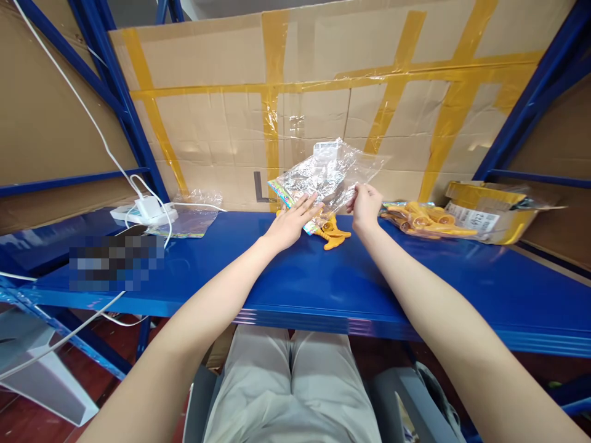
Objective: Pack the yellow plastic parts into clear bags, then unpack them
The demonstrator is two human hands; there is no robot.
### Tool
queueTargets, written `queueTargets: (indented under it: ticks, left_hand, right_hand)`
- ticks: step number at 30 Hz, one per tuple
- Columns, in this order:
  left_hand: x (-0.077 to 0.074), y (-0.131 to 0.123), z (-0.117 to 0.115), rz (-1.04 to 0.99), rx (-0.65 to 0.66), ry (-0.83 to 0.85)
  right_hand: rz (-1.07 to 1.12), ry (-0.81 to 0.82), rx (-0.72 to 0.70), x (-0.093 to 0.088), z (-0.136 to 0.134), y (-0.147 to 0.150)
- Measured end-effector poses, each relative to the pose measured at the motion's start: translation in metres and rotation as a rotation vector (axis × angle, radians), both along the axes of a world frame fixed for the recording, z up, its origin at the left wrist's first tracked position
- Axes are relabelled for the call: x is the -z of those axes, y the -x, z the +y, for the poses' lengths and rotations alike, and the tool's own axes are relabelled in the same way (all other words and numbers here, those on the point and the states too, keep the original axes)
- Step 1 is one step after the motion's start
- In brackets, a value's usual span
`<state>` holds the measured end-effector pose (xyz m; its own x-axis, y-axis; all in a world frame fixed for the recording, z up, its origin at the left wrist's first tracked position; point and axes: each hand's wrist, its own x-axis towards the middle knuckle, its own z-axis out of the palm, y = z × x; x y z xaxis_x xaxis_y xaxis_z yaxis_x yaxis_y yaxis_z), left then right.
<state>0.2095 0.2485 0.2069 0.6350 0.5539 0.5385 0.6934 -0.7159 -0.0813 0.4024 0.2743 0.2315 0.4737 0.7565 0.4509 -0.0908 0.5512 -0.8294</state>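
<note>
A clear plastic bag (323,169) with a white label and a colourful printed edge is held up over the blue shelf. My left hand (295,220) lies with its fingers spread on the bag's printed lower edge. At the bag's right side, my right hand (365,204) has its fingers closed on the plastic. Orange plastic pieces (333,234) rest on the shelf between my hands, partly under the bag. Whether some of them are inside the bag cannot be told.
Right of my hands lies a filled bag of orange pieces (422,220), beside an open cardboard box (492,215). At the left are a flat clear bag (191,221), a white power strip (150,212) with cables and a blurred dark object (117,255). Taped cardboard (221,123) stands behind.
</note>
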Motion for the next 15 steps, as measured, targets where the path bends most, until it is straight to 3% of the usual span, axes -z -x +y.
queueTargets:
  ticks: [9, 12, 15]
  left_hand:
    - [-0.023, 0.018, 0.016, -0.073, -0.179, -0.116]
    - [-0.032, 0.045, 0.020, -0.121, -0.421, -0.073]
    - [-0.032, 0.084, 0.021, -0.154, -0.711, 0.034]
  right_hand:
    - [0.073, 0.082, -0.108, -0.006, -0.004, 0.002]
    - [0.018, 0.075, -0.128, -0.003, -0.004, 0.003]
    - [-0.046, 0.073, -0.162, 0.001, -0.003, 0.006]
